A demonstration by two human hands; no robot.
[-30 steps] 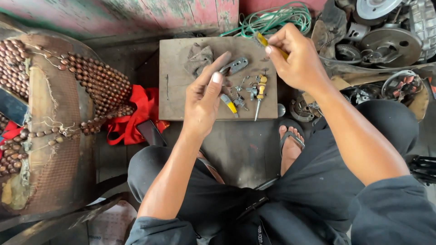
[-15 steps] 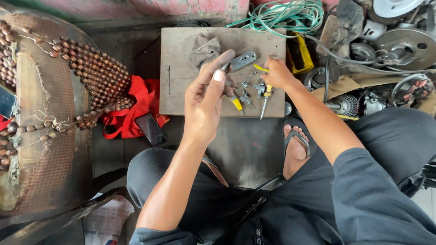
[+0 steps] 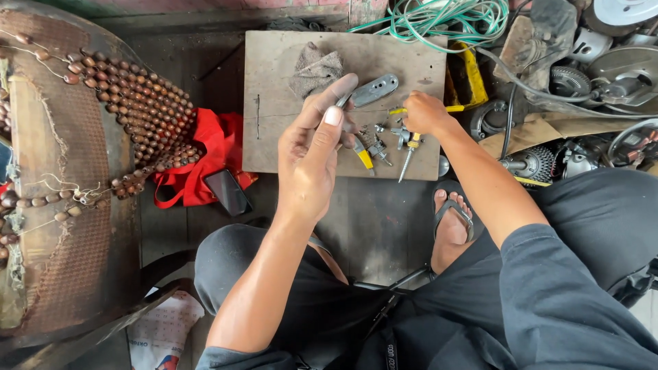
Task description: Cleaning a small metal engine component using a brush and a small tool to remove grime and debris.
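Brown wooden-bead seat cover lies far left, well apart from the work. The worn flat wooden board sits on the floor ahead of the seated person, with a crumpled grey rag at its top. A red cloth bag and a black phone lie just left of the board.

The left hand hovers over the board's middle. Its fingers are loosely curled, the tips touching the near end of the grey slotted metal plate. I cannot tell whether they are actually gripping it.

The right hand was up by the green wire coil a second ago. It is now down on the board's right side, fingers clenched round a thin yellow-handled tool. That puts both hands close together over the small parts. A yellow-and-black screwdriver and small yellow-handled pliers lie loose between them.
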